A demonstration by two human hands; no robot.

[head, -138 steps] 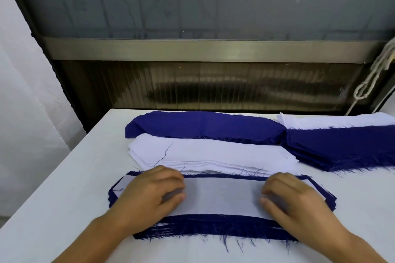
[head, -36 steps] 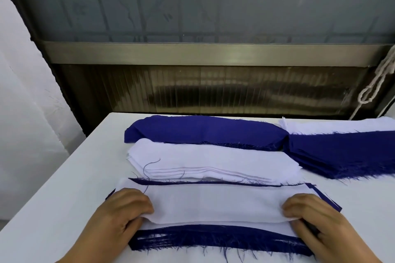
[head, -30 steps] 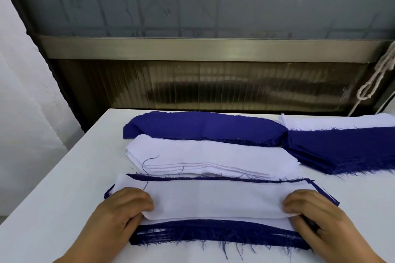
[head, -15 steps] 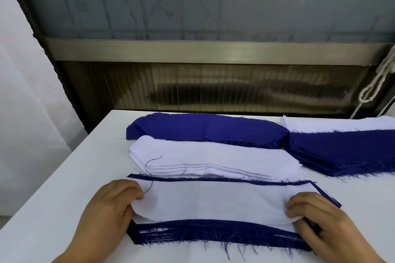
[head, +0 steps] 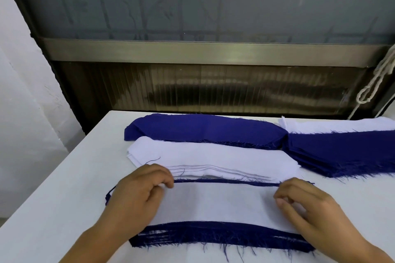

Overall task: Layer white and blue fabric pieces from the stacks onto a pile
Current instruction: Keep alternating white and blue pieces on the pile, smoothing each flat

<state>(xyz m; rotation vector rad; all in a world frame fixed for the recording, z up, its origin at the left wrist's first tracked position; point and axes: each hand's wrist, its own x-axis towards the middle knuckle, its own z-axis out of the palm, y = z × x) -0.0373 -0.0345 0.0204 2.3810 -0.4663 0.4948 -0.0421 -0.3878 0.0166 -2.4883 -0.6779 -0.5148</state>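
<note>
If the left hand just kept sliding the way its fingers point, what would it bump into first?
The left hand rests on the near pile's white top piece, fingers pointing away and slightly right. Going straight on, it would likely first meet the white fabric stack just behind the pile's far edge.

No legible text anywhere.

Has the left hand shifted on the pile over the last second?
Yes. The left hand has moved away from the person, from the pile's near-left end to its far blue edge, next to the white stack.
</note>
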